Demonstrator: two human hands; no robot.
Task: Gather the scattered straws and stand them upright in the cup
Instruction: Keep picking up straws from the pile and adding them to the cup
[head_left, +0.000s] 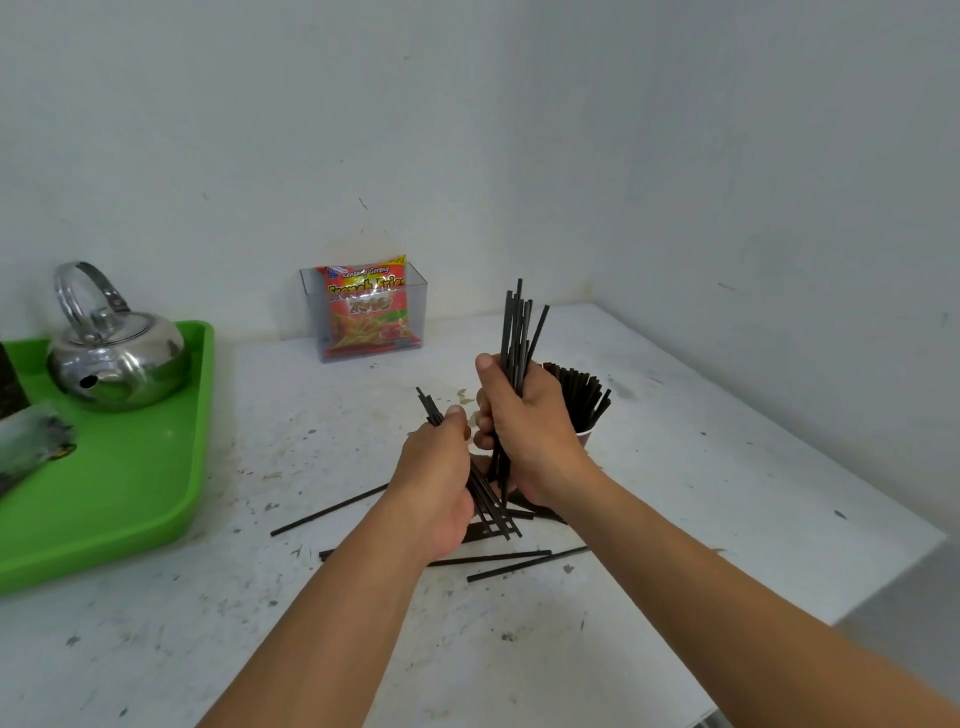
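My right hand (524, 431) grips an upright bundle of black straws (517, 327) above the middle of the white table. Just left of it, my left hand (436, 478) holds a smaller, tilted bunch of black straws (428, 405). Behind my right hand stands the cup (586, 436), mostly hidden, with several black straws (582, 389) fanned out in it. Several loose straws (332, 509) lie flat on the table under and around my hands.
A green tray (130, 499) at the left carries a steel kettle (117, 353). A clear box with a red snack packet (366, 312) stands against the back wall. The table edge (883, 582) runs close on the right.
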